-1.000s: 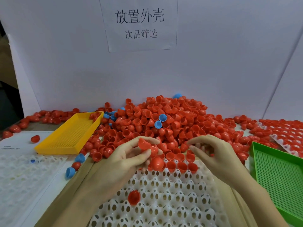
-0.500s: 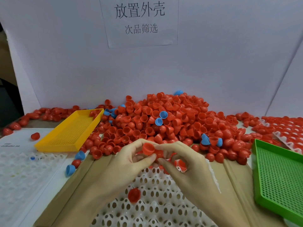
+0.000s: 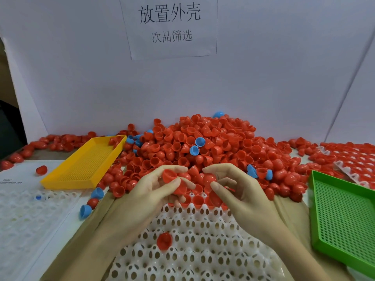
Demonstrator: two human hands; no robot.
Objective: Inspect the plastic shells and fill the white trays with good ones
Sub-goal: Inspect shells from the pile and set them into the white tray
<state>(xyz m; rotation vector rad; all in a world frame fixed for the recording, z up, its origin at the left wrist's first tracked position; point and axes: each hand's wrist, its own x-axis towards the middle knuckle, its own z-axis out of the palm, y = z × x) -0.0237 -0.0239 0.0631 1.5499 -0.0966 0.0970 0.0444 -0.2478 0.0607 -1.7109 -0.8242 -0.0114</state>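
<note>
A big heap of red plastic shells (image 3: pixel 205 142) with a few blue ones lies against the back wall. In front of it sits a white tray (image 3: pixel 192 258) with rows of holes; several red shells stand in its far row and one red shell (image 3: pixel 164 241) lies further forward. My left hand (image 3: pixel 150 189) holds several red shells, one red shell (image 3: pixel 170 175) pinched between thumb and forefinger. My right hand (image 3: pixel 235 189) pinches a red shell (image 3: pixel 209 178) just right of it, with another red shell (image 3: pixel 215 197) under its fingers.
A yellow mesh tray (image 3: pixel 81 169) lies at the left with a red shell in its far corner. A green mesh tray (image 3: pixel 345 216) lies at the right. Another white tray (image 3: pixel 22 216) is at the left, and a filled white tray (image 3: pixel 361 161) at the far right.
My right hand came back from the heap to meet my left hand over the tray's far edge, and the two have now drawn slightly apart, each with a shell. The view tilted slightly.
</note>
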